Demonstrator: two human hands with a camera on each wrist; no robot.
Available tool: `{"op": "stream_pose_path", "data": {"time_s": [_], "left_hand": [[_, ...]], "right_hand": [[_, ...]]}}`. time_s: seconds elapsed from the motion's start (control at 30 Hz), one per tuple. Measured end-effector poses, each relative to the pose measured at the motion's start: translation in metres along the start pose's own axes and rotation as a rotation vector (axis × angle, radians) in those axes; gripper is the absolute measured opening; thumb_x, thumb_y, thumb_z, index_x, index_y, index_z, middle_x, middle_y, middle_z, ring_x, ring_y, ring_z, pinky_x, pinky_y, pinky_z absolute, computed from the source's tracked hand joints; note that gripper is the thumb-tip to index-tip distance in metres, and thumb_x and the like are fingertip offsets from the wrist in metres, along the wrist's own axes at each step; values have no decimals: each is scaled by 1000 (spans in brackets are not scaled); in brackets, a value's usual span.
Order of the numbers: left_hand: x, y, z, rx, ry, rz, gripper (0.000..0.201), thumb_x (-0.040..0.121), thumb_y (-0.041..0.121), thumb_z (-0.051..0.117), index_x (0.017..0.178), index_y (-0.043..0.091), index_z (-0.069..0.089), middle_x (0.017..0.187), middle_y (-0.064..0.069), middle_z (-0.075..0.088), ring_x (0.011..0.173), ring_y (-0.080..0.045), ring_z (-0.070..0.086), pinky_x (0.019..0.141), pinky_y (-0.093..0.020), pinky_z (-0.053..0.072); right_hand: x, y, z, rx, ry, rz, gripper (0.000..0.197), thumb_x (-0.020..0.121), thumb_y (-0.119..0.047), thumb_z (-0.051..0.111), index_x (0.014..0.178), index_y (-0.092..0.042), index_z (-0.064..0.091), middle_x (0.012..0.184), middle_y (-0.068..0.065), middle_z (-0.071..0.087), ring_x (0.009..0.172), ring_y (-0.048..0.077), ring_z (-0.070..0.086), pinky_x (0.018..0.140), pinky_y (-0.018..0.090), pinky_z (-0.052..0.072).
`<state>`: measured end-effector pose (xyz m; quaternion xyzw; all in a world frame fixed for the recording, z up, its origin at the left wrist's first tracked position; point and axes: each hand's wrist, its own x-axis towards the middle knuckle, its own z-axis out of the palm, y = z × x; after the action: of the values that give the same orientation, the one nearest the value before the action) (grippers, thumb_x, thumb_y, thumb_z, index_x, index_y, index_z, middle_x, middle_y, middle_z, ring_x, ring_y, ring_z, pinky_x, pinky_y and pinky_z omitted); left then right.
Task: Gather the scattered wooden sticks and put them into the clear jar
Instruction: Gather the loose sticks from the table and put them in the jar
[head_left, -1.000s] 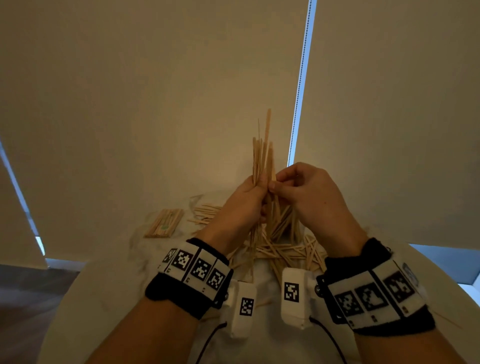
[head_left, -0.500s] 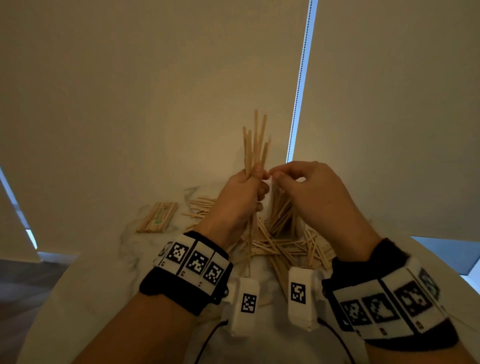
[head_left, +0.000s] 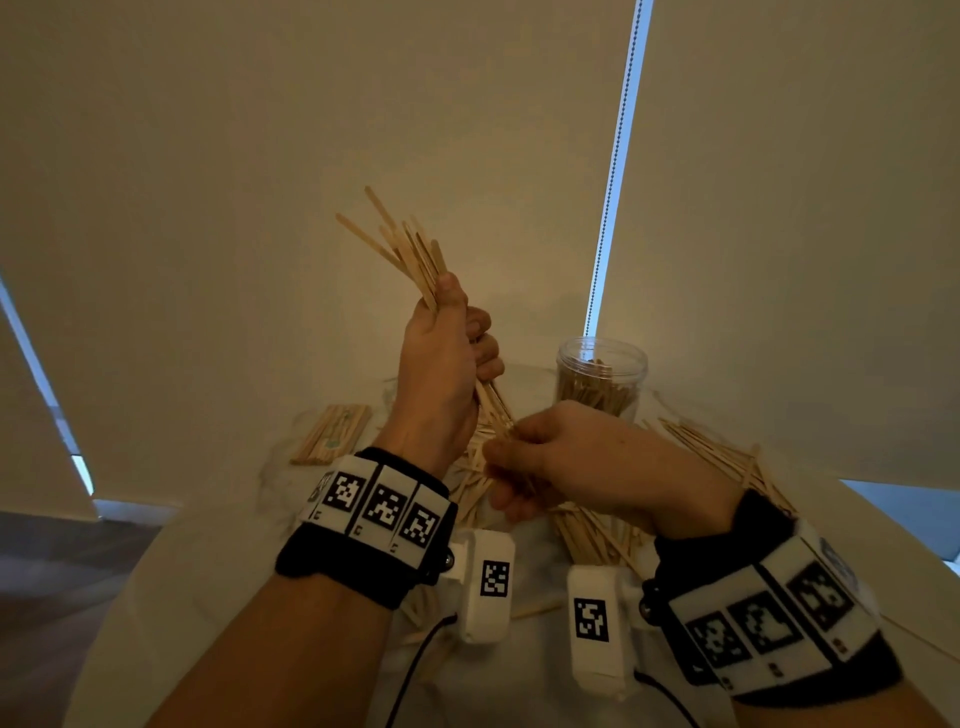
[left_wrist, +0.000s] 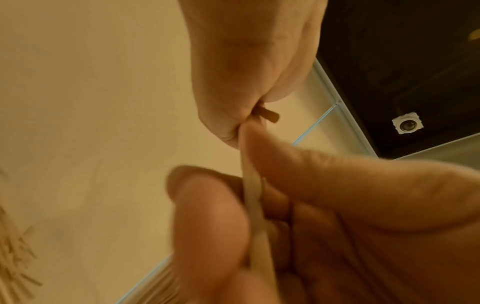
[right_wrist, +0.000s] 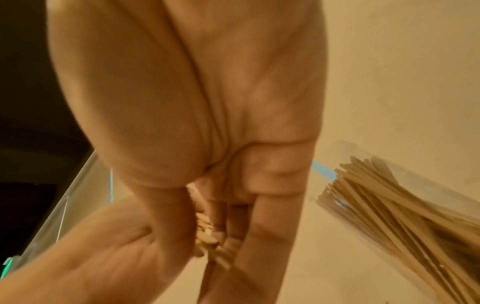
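Note:
My left hand (head_left: 451, 358) is raised above the table and grips a bundle of wooden sticks (head_left: 408, 249) that leans up and to the left. Just below it, my right hand (head_left: 511, 452) pinches the lower ends of that bundle (right_wrist: 207, 242). In the left wrist view the right fingers (left_wrist: 207, 216) close round one stick (left_wrist: 253, 205) that comes out of the left fist. The clear jar (head_left: 602, 376) stands upright behind my right hand, partly filled with sticks (right_wrist: 402, 205). Many loose sticks (head_left: 587, 530) lie on the white table under both hands.
A neat flat stack of sticks (head_left: 332, 434) lies at the far left of the round white table (head_left: 208, 597). More loose sticks (head_left: 727, 457) fan out to the right of the jar. Closed roller blinds (head_left: 260, 156) hang just behind the table.
The bundle stood upright between both hands; now it leans left in my raised left hand. My right hand has dropped from the bundle's middle to its lower ends. The jar now shows.

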<state>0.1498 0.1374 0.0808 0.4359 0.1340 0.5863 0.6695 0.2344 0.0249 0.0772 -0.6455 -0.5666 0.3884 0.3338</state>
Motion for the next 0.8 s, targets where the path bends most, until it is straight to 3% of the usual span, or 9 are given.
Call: {"op": "stream_pose_path", "data": {"time_s": [0.07, 0.2, 0.3, 0.43, 0.53, 0.63, 0.7, 0.8], "left_hand": [[2, 0, -3, -12, 11, 6, 31, 107, 37, 39, 82, 19, 38, 59, 7, 35, 44, -6, 26, 38, -20, 26], [7, 6, -13, -20, 85, 52, 29, 108, 36, 38, 86, 17, 41, 59, 6, 36, 43, -6, 27, 40, -20, 27], [14, 12, -24, -13, 145, 110, 28, 108, 35, 36, 90, 15, 44, 59, 5, 35, 44, -7, 25, 41, -21, 24], [19, 12, -33, 37, 217, 155, 30, 108, 36, 35, 85, 18, 41, 57, 6, 36, 44, -7, 24, 40, -22, 21], [17, 4, -30, 107, 219, 101, 32, 107, 39, 36, 83, 19, 40, 60, 6, 37, 42, -6, 26, 39, -21, 24], [6, -11, -15, 274, 130, -52, 32, 104, 48, 38, 97, 19, 50, 70, 4, 44, 41, -3, 33, 38, -20, 30], [-6, -21, -4, 445, -4, -115, 49, 99, 60, 39, 110, 15, 54, 78, 2, 51, 43, -4, 40, 42, -23, 37], [-21, -30, 6, 684, -178, -102, 61, 90, 74, 43, 91, 15, 60, 72, -3, 58, 53, -13, 52, 54, -31, 47]], "right_hand": [[0, 0, 1, -62, -13, 18, 36, 103, -23, 51, 103, 9, 66, 91, 19, 75, 73, 22, 71, 67, 23, 60], [-1, 8, -6, -283, -94, 77, 36, 105, -27, 44, 104, 0, 68, 90, 8, 77, 83, 23, 74, 78, 29, 59], [-3, 16, -20, -352, -106, 142, 35, 106, -25, 41, 102, -4, 69, 91, 6, 78, 91, 25, 73, 79, 29, 57], [-9, 22, -37, -399, -104, 220, 35, 106, -28, 40, 102, -7, 67, 90, 4, 78, 84, 21, 72, 80, 32, 56], [-12, 20, -45, -348, -2, 203, 34, 106, -26, 39, 104, -5, 65, 88, 3, 78, 76, 18, 71, 72, 29, 56], [-9, 13, -39, -210, 210, 65, 38, 107, -29, 35, 102, -4, 62, 82, 5, 77, 67, 20, 69, 61, 26, 54], [-5, 7, -31, -201, 245, -8, 40, 107, -32, 35, 99, -3, 61, 78, 6, 77, 63, 23, 70, 56, 28, 52], [0, 7, -18, -335, 213, -28, 38, 106, -29, 36, 94, -4, 61, 72, 7, 75, 58, 21, 71, 51, 25, 51]]}}
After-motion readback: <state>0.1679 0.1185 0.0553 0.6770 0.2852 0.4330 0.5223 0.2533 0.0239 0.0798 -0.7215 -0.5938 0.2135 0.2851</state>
